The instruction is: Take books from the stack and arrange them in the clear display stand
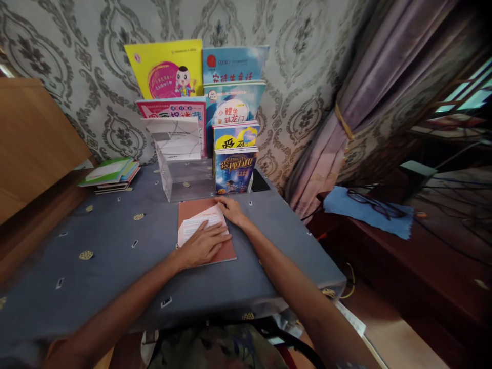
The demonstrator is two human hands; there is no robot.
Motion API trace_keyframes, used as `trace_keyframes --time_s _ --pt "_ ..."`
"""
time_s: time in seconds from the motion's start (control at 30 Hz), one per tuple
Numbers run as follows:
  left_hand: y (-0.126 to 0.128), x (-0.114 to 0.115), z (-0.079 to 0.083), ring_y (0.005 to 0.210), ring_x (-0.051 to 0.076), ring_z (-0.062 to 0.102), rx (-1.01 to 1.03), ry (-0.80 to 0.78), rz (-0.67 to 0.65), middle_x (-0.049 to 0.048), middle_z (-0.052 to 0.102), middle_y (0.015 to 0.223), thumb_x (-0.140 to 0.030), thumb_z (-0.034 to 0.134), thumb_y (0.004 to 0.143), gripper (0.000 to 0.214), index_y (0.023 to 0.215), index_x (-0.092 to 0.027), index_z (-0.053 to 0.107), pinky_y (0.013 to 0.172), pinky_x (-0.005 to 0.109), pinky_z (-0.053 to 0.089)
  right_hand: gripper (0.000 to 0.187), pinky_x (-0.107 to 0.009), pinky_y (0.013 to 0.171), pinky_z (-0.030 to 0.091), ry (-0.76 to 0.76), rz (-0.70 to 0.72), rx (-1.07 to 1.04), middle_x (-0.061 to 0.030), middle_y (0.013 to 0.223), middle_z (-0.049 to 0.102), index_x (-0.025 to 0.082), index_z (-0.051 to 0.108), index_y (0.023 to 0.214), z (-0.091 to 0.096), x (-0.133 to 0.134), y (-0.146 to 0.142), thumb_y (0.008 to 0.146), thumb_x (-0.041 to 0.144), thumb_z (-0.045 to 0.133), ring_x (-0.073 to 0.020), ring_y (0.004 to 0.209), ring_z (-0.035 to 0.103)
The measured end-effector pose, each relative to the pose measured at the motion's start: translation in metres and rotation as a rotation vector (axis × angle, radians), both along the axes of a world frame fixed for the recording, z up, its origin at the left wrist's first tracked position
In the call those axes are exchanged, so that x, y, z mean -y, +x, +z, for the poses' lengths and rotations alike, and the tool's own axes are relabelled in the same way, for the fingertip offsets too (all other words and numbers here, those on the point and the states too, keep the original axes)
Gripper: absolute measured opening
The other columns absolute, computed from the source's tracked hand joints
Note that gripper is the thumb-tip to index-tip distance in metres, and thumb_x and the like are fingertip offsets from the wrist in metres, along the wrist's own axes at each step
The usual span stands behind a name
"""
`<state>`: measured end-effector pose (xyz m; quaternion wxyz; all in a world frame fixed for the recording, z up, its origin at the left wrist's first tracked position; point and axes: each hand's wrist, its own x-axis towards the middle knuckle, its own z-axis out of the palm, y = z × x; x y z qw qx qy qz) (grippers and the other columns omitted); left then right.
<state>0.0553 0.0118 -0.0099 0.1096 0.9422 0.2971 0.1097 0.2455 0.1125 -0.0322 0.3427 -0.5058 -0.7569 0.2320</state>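
Observation:
A booklet with a reddish-brown cover or page [228, 251] lies flat on the cloth-covered table. On top of it is a white printed sheet or folded page [191, 225], its edges slanting across the brown. My left hand [203, 243] rests palm down over the lower part of the printed page, fingers stretched out. At the booklet's upper right corner lies my right hand [231, 211], its fingers extended and touching the edge near the tip of the white page. Whether the page is attached to the booklet I cannot tell.
Behind the booklet, a clear acrylic stand [186, 184] holds several children's books, a blue one [235, 171] in front. A black phone [260, 180] lies to its right. Stacked booklets [111, 173] sit at the left. Glasses [374, 202] rest on a blue cloth [338, 201] at the right.

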Motion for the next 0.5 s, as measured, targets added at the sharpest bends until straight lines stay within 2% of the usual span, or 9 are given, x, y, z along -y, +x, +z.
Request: trace_keyframes --time_s 0.13,0.3,0.4,0.5 --pt "-0.001 0.005 0.000 0.147 0.022 0.038 -0.020 -0.008 -0.028 0.0075 0.050 0.153 -0.032 0.037 0.103 0.042 0.141 -0.026 0.055 0.123 0.054 0.019 0.039 -0.037 0.104 0.050 0.010 0.000 0.038 -0.0103 0.127 0.071 0.017 0.067 0.128 0.001 0.002 -0.001 0.093 0.013 0.048 -0.0216 0.116 0.067" --pt "-0.004 0.009 -0.001 0.150 0.024 0.032 -0.027 0.004 -0.059 0.0091 0.043 0.157 -0.048 0.041 0.102 0.052 0.149 -0.026 0.045 0.124 0.054 0.016 0.039 -0.042 0.109 0.046 0.035 -0.027 0.112 -0.0084 0.128 0.070 0.020 0.067 0.127 0.000 0.004 -0.004 0.093 0.013 0.049 -0.0236 0.121 0.063" --pt "-0.006 0.011 -0.002 0.150 0.024 0.031 -0.035 0.027 -0.063 0.0091 0.043 0.158 -0.052 0.043 0.101 0.057 0.151 -0.026 0.042 0.125 0.052 0.014 0.040 -0.041 0.110 0.044 0.052 -0.039 0.152 -0.0070 0.129 0.070 0.022 0.066 0.128 0.001 0.008 -0.007 0.093 0.013 0.049 -0.0224 0.123 0.062" --pt "-0.007 0.012 -0.003 0.150 0.024 0.032 -0.040 0.040 -0.076 0.0099 0.042 0.158 -0.054 0.042 0.100 0.060 0.152 -0.025 0.040 0.126 0.052 0.013 0.038 -0.040 0.110 0.043 0.070 -0.041 0.182 -0.0093 0.130 0.069 0.019 0.066 0.128 0.003 0.015 -0.011 0.094 0.013 0.049 -0.0232 0.125 0.059"
